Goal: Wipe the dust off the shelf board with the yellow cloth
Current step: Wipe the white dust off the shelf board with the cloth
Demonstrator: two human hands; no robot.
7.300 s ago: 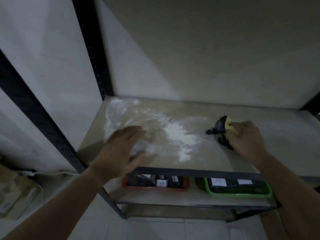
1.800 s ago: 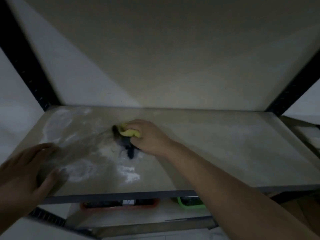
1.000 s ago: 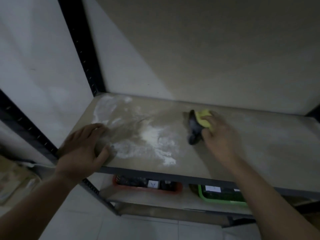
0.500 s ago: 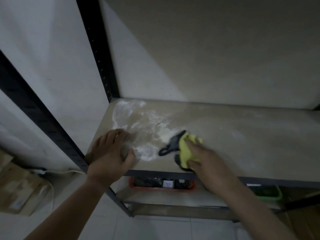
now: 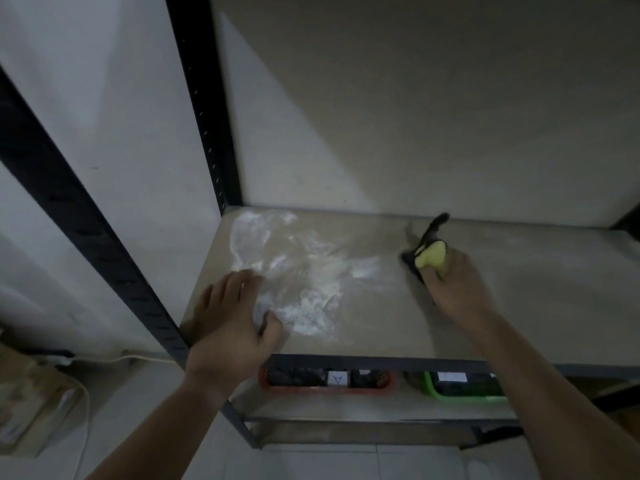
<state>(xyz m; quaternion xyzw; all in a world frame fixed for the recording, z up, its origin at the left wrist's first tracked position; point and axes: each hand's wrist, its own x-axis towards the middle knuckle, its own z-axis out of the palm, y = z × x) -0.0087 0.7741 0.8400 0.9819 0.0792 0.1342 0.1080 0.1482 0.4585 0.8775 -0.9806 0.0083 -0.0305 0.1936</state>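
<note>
You see a yellow cloth with a black edge on a beige shelf board smeared with white dust. The shelf's posts are black, and below sit a red tray and a green tray, each with white labels.

hands: 2, left hand, right hand
cloths: 1, yellow cloth with dark edging
shelf boards: 2, upper board, lower board
dust patches: 1, white dust
trays on lower board: 2, red tray, green tray
black posts: 2 on the left, back post, front post
cardboard boxes: 1, box on floor
cables: 1, white cable
</note>
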